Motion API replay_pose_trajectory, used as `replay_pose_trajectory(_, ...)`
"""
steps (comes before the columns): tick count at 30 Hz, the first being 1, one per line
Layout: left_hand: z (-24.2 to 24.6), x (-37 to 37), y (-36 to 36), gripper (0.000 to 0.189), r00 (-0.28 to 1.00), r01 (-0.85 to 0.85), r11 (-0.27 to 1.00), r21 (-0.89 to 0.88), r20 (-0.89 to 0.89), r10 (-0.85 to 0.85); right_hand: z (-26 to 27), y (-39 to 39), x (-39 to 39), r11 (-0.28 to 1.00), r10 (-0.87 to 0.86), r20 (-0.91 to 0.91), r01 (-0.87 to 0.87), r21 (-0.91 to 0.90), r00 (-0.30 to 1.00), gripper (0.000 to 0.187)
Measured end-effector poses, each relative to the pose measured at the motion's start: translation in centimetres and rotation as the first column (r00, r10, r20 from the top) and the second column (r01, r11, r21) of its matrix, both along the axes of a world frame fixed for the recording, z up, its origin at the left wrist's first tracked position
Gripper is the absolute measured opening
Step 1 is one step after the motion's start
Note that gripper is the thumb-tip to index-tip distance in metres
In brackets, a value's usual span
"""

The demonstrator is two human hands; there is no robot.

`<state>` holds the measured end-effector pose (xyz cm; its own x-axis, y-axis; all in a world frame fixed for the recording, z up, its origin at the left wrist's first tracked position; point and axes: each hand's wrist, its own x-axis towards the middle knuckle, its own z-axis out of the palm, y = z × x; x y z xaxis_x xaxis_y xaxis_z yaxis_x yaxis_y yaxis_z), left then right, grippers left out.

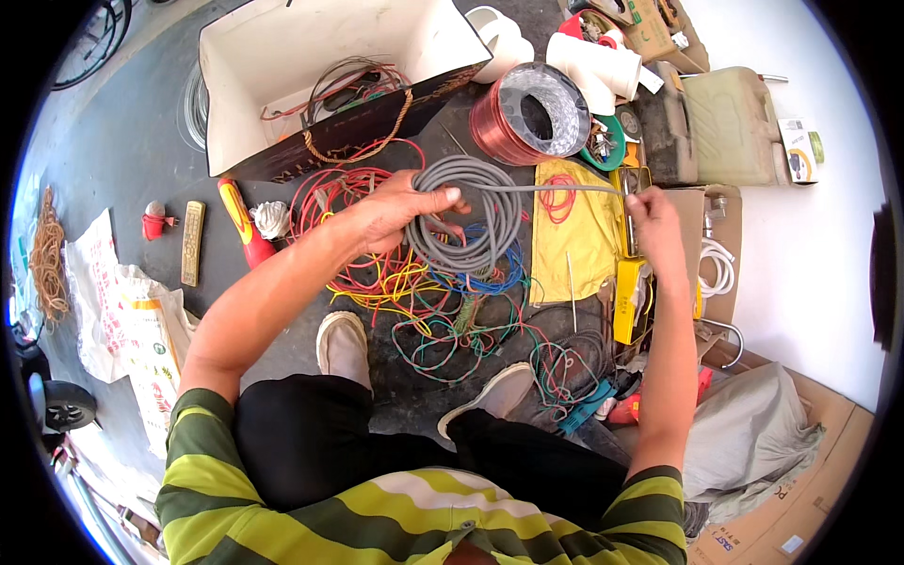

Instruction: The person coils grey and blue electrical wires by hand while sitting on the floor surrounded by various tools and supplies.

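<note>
My left hand [399, 210] grips one side of a coil of grey cable [510, 233], its thumb laid over the loops. From the coil a straight length of the same cable runs right to my right hand [651, 219], whose fingers are closed around its end part. Below the coil, tangled red wires [311, 201], yellow wires [381, 286], blue wires [505, 275] and green wires [424, 353] lie on the dark floor. A yellow cloth or bag [572, 261] is under the stretched cable, with a small red wire loop [558, 199] on it.
An open box with a rope handle [346, 152] stands beyond the wires. Beside it are a spool of copper-coloured wire [494, 127] and white pipe fittings [590, 67]. A yellow metal case [628, 300] and plastic jerrycan [731, 127] line the right. A remote control [192, 244] lies left.
</note>
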<state>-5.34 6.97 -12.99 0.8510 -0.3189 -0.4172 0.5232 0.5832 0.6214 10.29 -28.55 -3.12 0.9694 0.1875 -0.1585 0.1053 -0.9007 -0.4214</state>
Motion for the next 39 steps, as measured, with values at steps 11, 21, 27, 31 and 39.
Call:
replay_pose_trajectory(11,1.6,-0.3,-0.4,0.043,0.999,-0.04,0.998,0.042,0.004,0.039,-3.0,10.7,-5.5,0.742,0.671,0.187,-0.648,-0.174,0.718,0.019)
replay_pose_trajectory(21,2.4,-1.2,-0.5,0.039,0.939,0.228,0.96,0.161,0.224,-0.26,-2.2,7.3,-0.4,0.542,0.828,0.21,-0.838,-0.063,0.519,0.008)
replay_pose_trajectory(27,2.4,-3.3,-0.6,0.034,0.982,0.187,0.972,-0.145,0.037,-0.183,0.8,8.4,-3.2,0.554,0.828,0.257,-0.801,-0.228,0.499,0.017)
replay_pose_trajectory(31,2.2,-2.2,-0.2,0.039,0.955,0.249,0.968,-0.028,0.173,-0.241,-1.1,6.3,-5.2,0.709,0.704,0.106,-0.705,-0.038,0.702,0.023)
replay_pose_trajectory(39,2.8,-2.9,-1.4,0.078,0.979,0.118,0.987,-0.108,0.179,-0.097,-0.7,11.5,-11.3,0.749,0.525,0.427,-0.638,0.18,0.736,0.018)
